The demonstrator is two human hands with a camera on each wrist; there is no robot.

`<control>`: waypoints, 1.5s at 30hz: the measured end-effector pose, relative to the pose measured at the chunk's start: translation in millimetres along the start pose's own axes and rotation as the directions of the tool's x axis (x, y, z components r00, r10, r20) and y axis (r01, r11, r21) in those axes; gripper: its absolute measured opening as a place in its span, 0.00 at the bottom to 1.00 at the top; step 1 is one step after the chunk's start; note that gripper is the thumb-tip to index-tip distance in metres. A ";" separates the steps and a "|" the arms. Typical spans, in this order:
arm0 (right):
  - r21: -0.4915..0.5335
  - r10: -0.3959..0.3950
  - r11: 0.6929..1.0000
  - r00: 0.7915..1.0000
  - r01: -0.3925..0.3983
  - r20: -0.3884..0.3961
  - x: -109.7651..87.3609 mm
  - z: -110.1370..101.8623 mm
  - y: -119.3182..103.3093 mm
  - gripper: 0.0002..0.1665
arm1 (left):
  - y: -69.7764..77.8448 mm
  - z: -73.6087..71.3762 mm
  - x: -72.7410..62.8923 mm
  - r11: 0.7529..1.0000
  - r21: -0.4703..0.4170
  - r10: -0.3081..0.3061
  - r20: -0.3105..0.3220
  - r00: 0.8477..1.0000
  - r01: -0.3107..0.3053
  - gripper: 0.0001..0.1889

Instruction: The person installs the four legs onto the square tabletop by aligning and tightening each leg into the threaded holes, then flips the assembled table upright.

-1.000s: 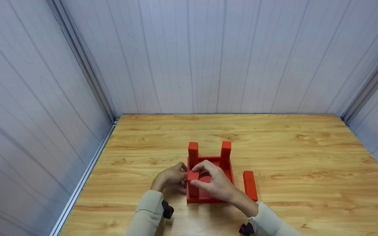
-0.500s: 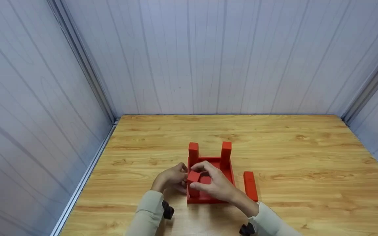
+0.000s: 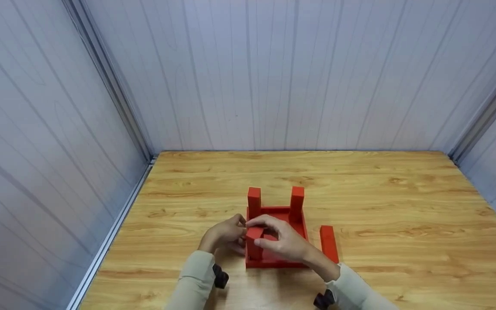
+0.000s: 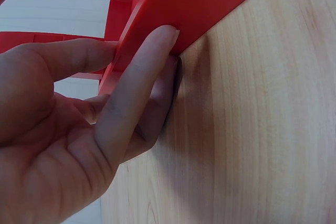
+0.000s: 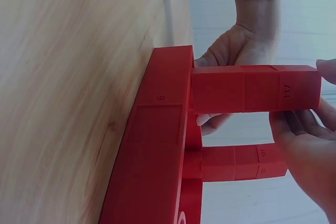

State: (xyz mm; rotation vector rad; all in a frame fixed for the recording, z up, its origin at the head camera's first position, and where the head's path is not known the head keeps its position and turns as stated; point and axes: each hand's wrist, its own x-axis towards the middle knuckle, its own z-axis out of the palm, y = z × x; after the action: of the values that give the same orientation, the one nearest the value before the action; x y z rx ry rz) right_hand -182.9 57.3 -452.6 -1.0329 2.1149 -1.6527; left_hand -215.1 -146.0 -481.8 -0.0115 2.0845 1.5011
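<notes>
A shallow red square base (image 3: pixel 277 264) with raised edges lies on the wooden tabletop. At its near left corner stands a red square post (image 5: pixel 262 88), which my right hand (image 3: pixel 286 241) holds near the top between thumb and fingers. My left hand (image 3: pixel 226 232) grips the base's left wall; in the left wrist view one finger (image 4: pixel 139 77) lies along the outer face of that wall (image 4: pixel 194 9). Two more posts rise from the far corners, the far left post (image 3: pixel 254 201) and the far right post (image 3: pixel 297 203). My right hand partly hides the inside of the base.
A loose red post (image 3: pixel 328 243) lies on the wooden tabletop (image 3: pixel 403 206) right of the base, beside my right forearm. Pale panelled walls (image 3: pixel 274 77) close off the back and both sides.
The near left post has turned about its upright axis, and my right fingers have shifted round its top. My left hand and the base have stayed in place.
</notes>
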 end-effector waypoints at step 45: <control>-0.013 -0.003 1.000 1.000 0.003 -0.019 -0.7 0.7 -9.3 0.20 | 0.4 -0.9 0.5 1.000 -0.018 -0.023 0.007 1.000 0.023 0.16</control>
State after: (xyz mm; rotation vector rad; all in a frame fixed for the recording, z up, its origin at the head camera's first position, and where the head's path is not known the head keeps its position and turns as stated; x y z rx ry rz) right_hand -178.5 56.3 -444.4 -1.0285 2.1402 -1.6589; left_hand -216.1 -146.5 -481.5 -0.0366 2.0586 1.5038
